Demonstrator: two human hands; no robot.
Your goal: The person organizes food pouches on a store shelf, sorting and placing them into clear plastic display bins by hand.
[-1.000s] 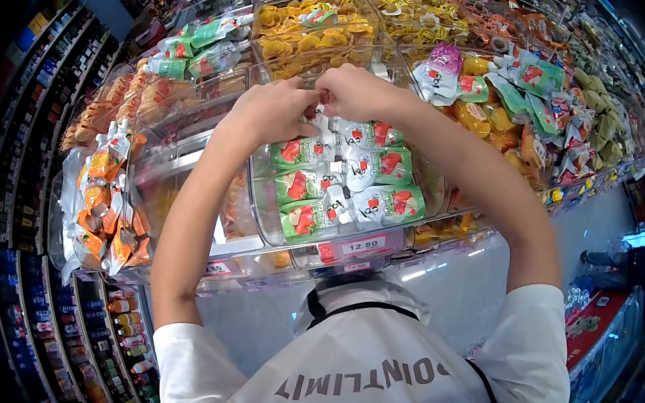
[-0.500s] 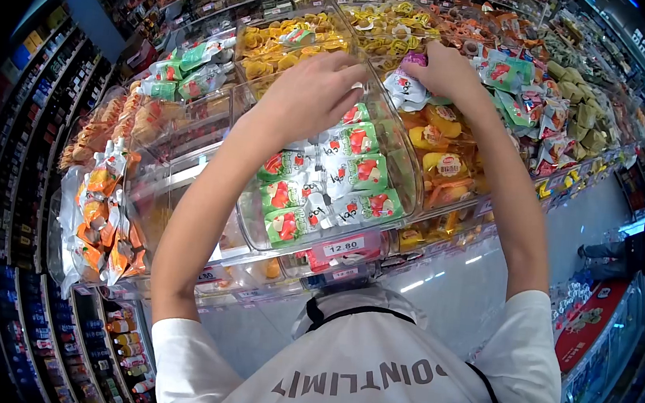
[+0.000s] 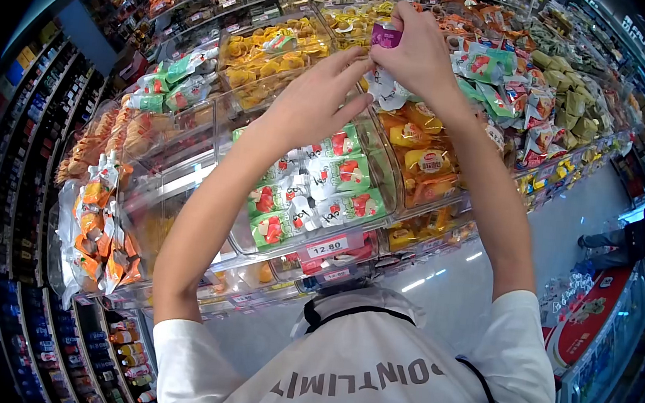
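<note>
My right hand (image 3: pixel 421 59) grips a small purple-and-white snack pouch (image 3: pixel 386 37) over the clear candy bins. White wrapping (image 3: pixel 387 91) shows just below its fingers; whether it is part of the same pouch I cannot tell. Close on the left, my left hand (image 3: pixel 321 96) has thumb and fingers apart, its fingertips near the white wrapping. Whether they touch it is unclear. Under that hand lies a bin of green-and-white pouches (image 3: pixel 348 173) with red fruit pictures, stacked in rows. Yellow-orange packets (image 3: pixel 427 161) fill the bin to the right.
A clear divider (image 3: pixel 392 162) separates the two bins. A price tag (image 3: pixel 326 246) reading 12.80 sits on the front edge. Orange pouches (image 3: pixel 99 219) stand at the left end, green packets (image 3: pixel 574 86) at the right. A person (image 3: pixel 630 235) is in the aisle beyond a red-topped case (image 3: pixel 586 324).
My right hand has moved left and a little up with the purple pouch, closer to my left hand. My left hand has shifted slightly right. The view has moved a little.
</note>
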